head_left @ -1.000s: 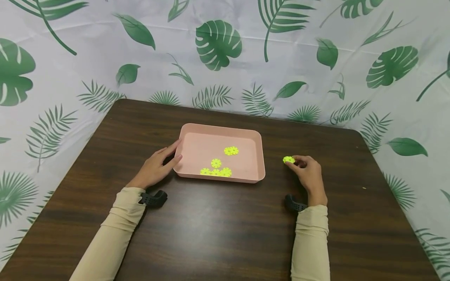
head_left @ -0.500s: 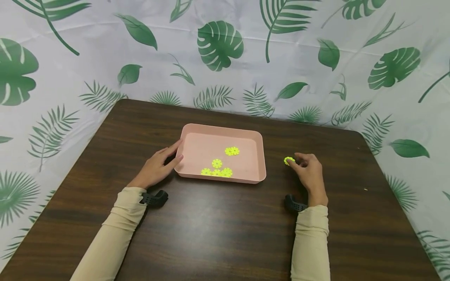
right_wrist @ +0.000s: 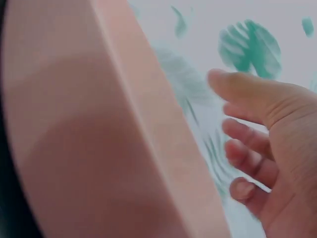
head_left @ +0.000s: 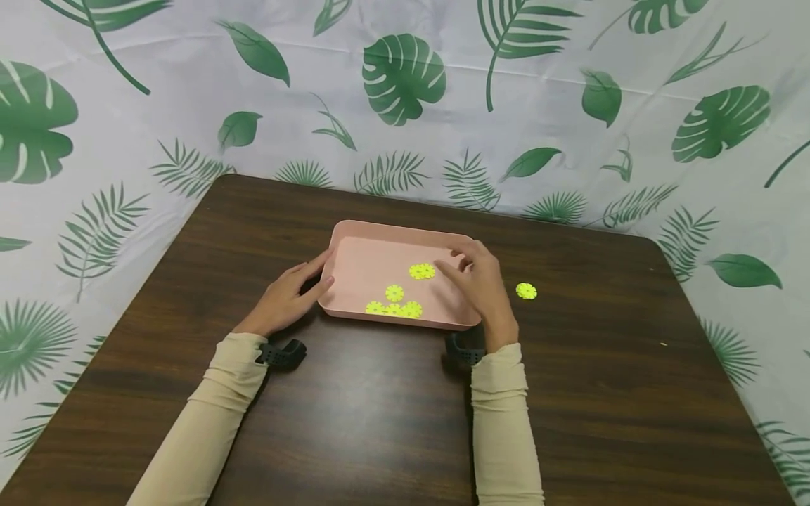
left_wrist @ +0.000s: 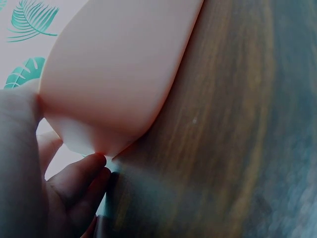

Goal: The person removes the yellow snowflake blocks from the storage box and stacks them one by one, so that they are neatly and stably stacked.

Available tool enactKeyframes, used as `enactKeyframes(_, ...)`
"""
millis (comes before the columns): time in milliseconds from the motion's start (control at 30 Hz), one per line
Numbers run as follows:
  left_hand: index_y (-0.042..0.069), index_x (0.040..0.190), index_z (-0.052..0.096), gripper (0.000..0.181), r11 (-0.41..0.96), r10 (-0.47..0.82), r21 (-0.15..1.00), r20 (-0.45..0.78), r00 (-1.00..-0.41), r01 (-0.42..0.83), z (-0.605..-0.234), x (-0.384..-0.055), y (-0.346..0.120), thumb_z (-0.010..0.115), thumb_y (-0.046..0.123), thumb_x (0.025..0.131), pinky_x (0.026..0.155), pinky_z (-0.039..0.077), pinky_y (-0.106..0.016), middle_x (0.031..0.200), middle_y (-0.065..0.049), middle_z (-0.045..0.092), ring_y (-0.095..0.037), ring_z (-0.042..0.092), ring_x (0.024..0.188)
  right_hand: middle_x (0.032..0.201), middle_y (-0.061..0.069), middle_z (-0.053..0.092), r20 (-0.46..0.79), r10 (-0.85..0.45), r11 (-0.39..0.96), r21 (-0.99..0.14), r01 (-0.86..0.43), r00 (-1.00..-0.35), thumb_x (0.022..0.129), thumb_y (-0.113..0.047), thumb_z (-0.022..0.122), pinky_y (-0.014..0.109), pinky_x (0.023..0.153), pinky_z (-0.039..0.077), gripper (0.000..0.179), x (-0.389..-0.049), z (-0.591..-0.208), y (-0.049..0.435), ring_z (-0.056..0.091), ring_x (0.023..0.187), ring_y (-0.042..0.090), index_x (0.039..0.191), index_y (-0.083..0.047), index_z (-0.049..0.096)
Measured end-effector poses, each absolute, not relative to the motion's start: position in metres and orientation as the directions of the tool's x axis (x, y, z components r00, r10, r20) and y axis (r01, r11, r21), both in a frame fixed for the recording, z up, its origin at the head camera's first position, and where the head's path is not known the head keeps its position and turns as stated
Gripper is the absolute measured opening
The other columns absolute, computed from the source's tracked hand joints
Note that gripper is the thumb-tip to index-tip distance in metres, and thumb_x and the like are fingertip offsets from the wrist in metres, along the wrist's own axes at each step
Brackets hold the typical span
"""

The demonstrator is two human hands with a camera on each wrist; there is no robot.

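- Pink tray is lying flat on the dark wooden table in front of you, its long axis running left to right, the right end slanting slightly nearer you; short ends are facing left and right.
- Your left hand is pinching the tray's left end near the close corner, thumb over the rim, fingertips against the outer wall.
- Your right hand is hovering over the tray's right end, fingers loosely bent, thumb and forefinger parted, gripping nothing, tips pointing left.
- In the tray: overlapping yellow flower discs are lying right of centre, just left of your right fingertips, the cluster's long axis running left to right.
- Nearer you, a single disc is lying flat; being round, it is pointing no particular way.
- A row of discs is resting along the near wall, roughly parallel to it, partly hidden; exact count unclear.
- Outside, a yellow piece is lying on the table, right of the tray; one disc or several, you can't tell.
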State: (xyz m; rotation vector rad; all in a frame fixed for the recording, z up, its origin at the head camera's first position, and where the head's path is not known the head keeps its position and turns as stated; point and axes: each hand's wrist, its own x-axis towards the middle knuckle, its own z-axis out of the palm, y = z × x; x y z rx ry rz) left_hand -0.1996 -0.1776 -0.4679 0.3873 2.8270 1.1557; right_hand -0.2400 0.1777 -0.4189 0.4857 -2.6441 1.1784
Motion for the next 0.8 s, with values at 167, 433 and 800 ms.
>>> enactKeyframes(167, 0.037, 0.166, 0.024, 0.065, 0.68, 0.251, 0.703, 0.047, -0.967, 0.21, -0.471, -0.198, -0.177, 0.047, 0.054, 0.107, 0.114, 0.024, -0.075, 0.165, -0.009, 0.036, -0.047, 0.027, 0.151, 0.108, 0.017, 0.068, 0.135, -0.469, 0.603, -0.673, -0.428, -0.873, 0.092, -0.014, 0.081, 0.038, 0.077, 0.054, 0.039, -0.241, -0.427, 0.142, 0.061, 0.085, 0.027, 0.126, 0.003, 0.072)
enactKeyframes(433, 0.036, 0.166, 0.023, 0.065, 0.679, 0.257, 0.702, 0.047, -0.965, 0.215, -0.47, -0.198, -0.176, 0.047, 0.053, 0.108, 0.113, 0.025, -0.074, 0.164, -0.012, 0.038, -0.049, 0.028, 0.15, 0.103, 0.01, 0.063, -0.015, -0.537, 0.616, -0.69, -0.38, -0.843, 0.09, -0.014, 0.083, 0.039, 0.085, 0.055, 0.039, -0.236, -0.435, 0.131, 0.058, 0.091, 0.025, 0.125, -0.002, 0.074)
enactKeyframes(800, 0.037, 0.166, 0.023, 0.066, 0.679, 0.255, 0.703, 0.044, -0.966, 0.211, -0.469, -0.2, -0.177, 0.048, 0.053, 0.107, 0.114, 0.025, -0.074, 0.164, -0.011, 0.037, -0.049, 0.028, 0.15, 0.101, 0.009, 0.065, -0.006, -0.552, 0.615, -0.678, -0.403, -0.834, 0.09, -0.013, 0.083, 0.036, 0.082, 0.053, 0.027, -0.238, -0.434, 0.125, 0.058, 0.089, 0.023, 0.114, -0.002, 0.078)
